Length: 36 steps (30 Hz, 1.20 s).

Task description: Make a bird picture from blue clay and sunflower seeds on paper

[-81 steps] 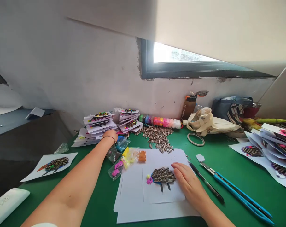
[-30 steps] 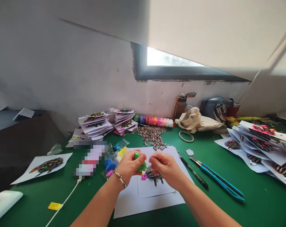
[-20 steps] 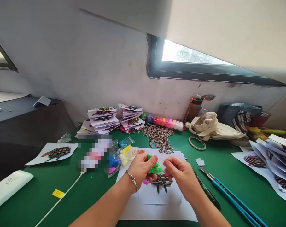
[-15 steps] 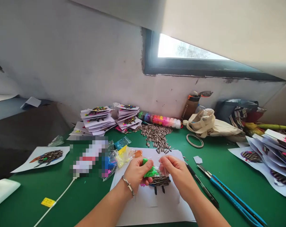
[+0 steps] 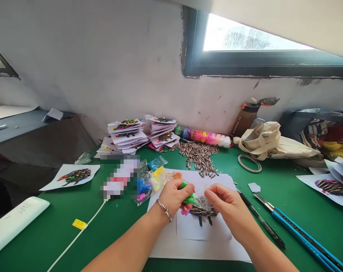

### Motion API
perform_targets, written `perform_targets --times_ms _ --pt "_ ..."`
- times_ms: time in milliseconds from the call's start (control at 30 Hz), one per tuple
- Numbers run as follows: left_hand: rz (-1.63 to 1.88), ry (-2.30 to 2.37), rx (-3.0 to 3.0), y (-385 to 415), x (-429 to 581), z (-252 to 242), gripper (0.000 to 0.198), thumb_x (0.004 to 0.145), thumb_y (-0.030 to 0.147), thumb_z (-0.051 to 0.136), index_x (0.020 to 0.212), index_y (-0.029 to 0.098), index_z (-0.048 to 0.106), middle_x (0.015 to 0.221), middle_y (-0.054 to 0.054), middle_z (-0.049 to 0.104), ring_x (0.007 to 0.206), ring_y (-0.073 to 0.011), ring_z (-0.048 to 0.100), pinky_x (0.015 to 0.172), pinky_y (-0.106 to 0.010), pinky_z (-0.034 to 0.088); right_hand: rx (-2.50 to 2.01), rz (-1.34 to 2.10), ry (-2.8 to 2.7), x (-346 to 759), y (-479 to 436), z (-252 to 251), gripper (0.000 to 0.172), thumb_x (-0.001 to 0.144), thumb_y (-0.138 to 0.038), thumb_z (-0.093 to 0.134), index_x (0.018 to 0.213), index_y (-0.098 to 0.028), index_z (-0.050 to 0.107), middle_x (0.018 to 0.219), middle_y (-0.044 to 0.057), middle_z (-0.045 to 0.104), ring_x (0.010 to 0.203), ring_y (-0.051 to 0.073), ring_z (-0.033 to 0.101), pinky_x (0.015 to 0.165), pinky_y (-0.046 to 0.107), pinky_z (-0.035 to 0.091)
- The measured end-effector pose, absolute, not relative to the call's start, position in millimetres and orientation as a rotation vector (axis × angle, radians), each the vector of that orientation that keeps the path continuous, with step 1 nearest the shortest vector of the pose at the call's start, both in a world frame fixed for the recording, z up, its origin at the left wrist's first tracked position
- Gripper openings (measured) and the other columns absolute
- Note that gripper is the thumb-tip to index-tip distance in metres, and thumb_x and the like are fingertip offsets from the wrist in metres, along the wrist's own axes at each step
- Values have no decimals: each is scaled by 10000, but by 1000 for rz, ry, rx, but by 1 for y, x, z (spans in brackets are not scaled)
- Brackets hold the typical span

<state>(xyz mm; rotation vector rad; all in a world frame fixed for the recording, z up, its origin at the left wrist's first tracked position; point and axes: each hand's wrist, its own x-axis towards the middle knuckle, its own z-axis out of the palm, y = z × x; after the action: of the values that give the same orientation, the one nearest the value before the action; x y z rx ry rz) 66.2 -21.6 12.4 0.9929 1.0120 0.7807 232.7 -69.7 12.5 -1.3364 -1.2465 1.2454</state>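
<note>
My left hand (image 5: pixel 173 198) is closed around a small clear bag of green modelling clay (image 5: pixel 191 198), held above the white paper (image 5: pixel 199 247). Opposite it, my right hand (image 5: pixel 229 204) pinches the clear plastic at the bag's other end. Beneath both hands lies a seed picture (image 5: pixel 207 212): overlapping striped sunflower seeds form a body, with two dark seeds as legs and a pink bit at its left. The hands and plastic cover part of it. Bags of yellow clay (image 5: pixel 158 175) and blue clay (image 5: pixel 144 186) lie beyond my left hand.
Loose sunflower seeds (image 5: pixel 198 155) spread behind the paper. A black pen (image 5: pixel 262 219) and a blue utility knife (image 5: pixel 297 230), blade out, lie at right. Stacked seed pictures (image 5: pixel 127 138) stand by the wall. A white cable (image 5: pixel 83 230) crosses the left side. A tape ring (image 5: pixel 249 163) sits near a cloth bag (image 5: pixel 273 141).
The view has shifted, so the table's things appear farther right and slightly higher. Both hands keep hold of the bag, its clear plastic now stretched between them.
</note>
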Motion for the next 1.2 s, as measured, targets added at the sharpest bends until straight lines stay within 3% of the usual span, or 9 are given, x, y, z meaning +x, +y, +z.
perform_targets --times_ms 367,567,733,933,1067,1200 --pt "826 976 1002 -23 68 14 583 563 702 712 564 186 442 385 75 466 254 -53 412 244 -144 227 -1269 1169 -1212 230 -73 15 452 857 -540 534 590 -193 423 572 -44 346 559 105 291 514 247 247" --pt "835 945 1014 -22 68 15 554 598 673 716 598 180 462 417 66 498 274 -59 441 258 -143 248 -1263 1092 -1222 230 -72 20 439 872 -521 521 592 -193 440 558 -46 369 555 105 322 526 246 271" --pt "870 956 1034 -21 67 14 531 572 623 762 606 164 498 444 58 510 297 -55 453 269 -142 261 -1270 1051 -1214 228 -74 24 425 898 -476 500 590 -182 496 597 -22 474 614 117 424 595 249 337" --pt "921 948 1064 -16 64 14 484 565 559 794 623 145 550 536 70 485 351 -65 499 304 -167 335 -1193 1283 -1112 225 -75 26 198 822 -372 612 792 -179 648 712 7 589 675 139 518 659 265 410" --pt "914 921 1123 -17 63 17 437 596 526 786 650 138 593 584 70 471 380 -80 534 347 -195 396 -1193 1383 -1036 225 -72 26 144 756 -322 670 768 -182 635 697 -8 585 655 129 511 647 257 404" --pt "882 937 1225 -20 62 24 470 624 573 748 608 146 551 553 71 460 340 -60 482 309 -172 311 -1135 1426 -1047 227 -72 26 190 756 -337 681 723 -175 588 647 -30 535 621 107 456 608 235 363"
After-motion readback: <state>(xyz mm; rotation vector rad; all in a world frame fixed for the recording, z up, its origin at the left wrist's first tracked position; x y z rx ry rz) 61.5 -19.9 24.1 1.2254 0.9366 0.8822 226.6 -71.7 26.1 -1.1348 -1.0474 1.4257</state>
